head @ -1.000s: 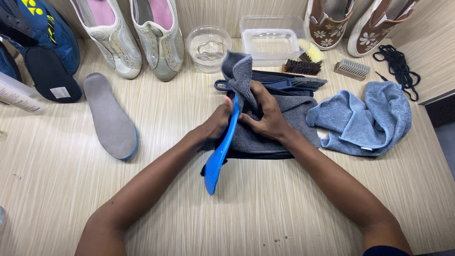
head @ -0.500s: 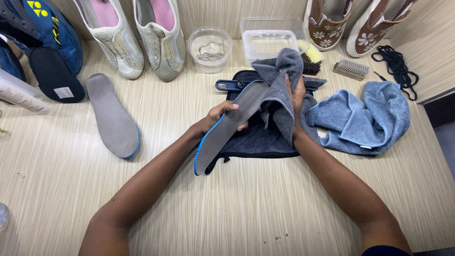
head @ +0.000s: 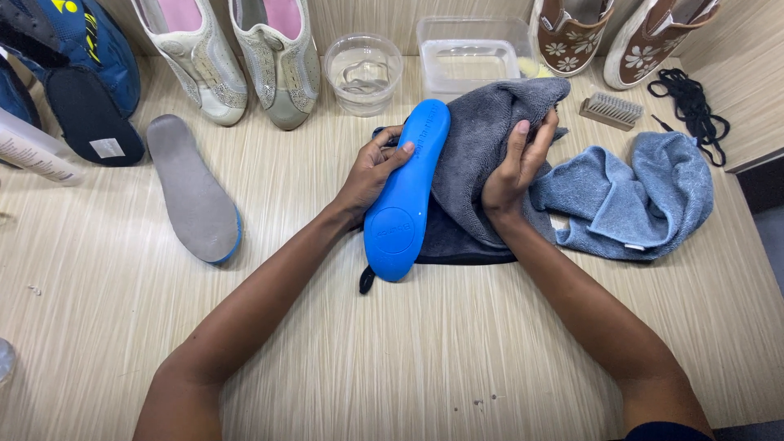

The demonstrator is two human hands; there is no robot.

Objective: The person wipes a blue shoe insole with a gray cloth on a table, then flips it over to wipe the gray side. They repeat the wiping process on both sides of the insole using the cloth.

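My left hand [head: 371, 170] grips a blue shoe insole [head: 406, 196] by its left edge, with the blue underside facing up. The insole lies lengthwise over a dark cloth [head: 457, 241] in the middle of the wooden table [head: 408, 359]. My right hand [head: 516, 163] is closed on a grey towel [head: 482, 147] that is bunched up against the insole's right side. A second insole [head: 192, 189], grey side up, lies flat on the table to the left, apart from both hands.
A light blue towel [head: 633, 196] lies crumpled at the right. Along the back stand a pair of pale slip-on shoes [head: 237, 57], a round clear bowl [head: 363, 69], a clear rectangular tub [head: 474, 61], brown patterned shoes [head: 608, 37], a brush [head: 611, 110], black laces [head: 694, 110] and blue shoes [head: 73, 65].
The insole has been turned over from grey side up to blue side up and laid down. My right hand has lowered the grey towel beside it.
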